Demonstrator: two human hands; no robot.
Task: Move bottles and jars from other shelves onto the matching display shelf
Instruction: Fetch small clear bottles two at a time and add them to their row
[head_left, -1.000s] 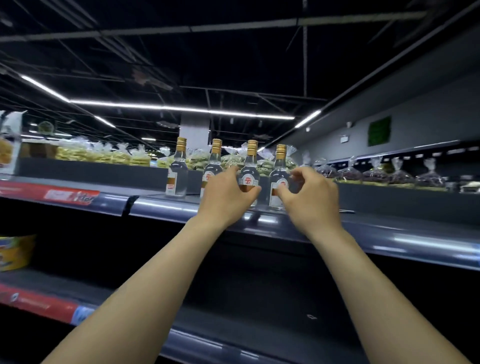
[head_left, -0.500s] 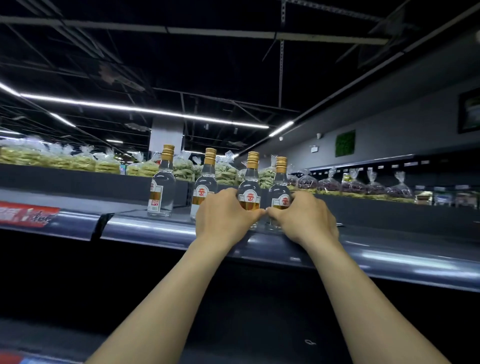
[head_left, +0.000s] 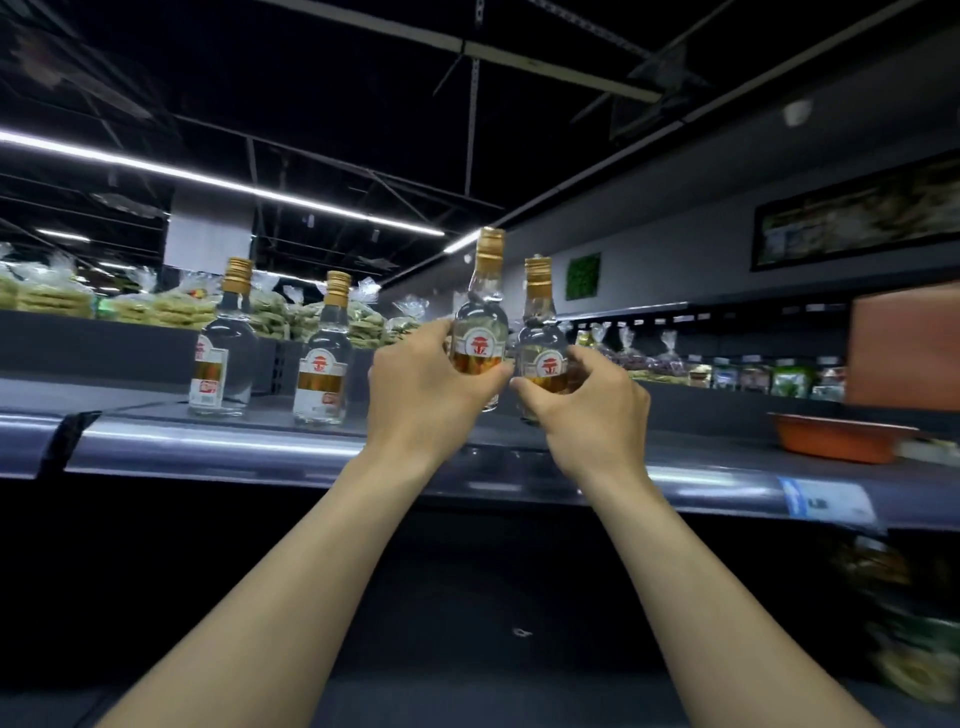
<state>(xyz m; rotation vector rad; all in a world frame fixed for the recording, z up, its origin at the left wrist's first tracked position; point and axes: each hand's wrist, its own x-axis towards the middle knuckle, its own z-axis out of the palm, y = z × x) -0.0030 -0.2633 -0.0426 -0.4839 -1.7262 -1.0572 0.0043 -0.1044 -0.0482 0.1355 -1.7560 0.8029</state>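
Note:
Clear glass bottles with gold caps and red-and-white labels belong to the top shelf (head_left: 218, 441). My left hand (head_left: 426, 384) grips one bottle (head_left: 480, 317) and holds it lifted and slightly tilted above the shelf. Right beside it, my right hand (head_left: 587, 405) grips a second bottle (head_left: 540, 332), whose base is hidden behind my fingers. Two more bottles stand upright on the shelf to the left, one at the far left (head_left: 223, 343) and one nearer my hands (head_left: 324, 353).
Bagged green noodles (head_left: 171, 306) fill the ledge behind the bottles. An orange basin (head_left: 841, 436) sits on the shelf at the right, with a blue price tag (head_left: 826, 504) on the shelf edge below it. Packaged goods show blurred at the lower right.
Both hands closed round the two right-hand bottles and raised them off the shelf. The camera swung right, bringing the orange basin into view.

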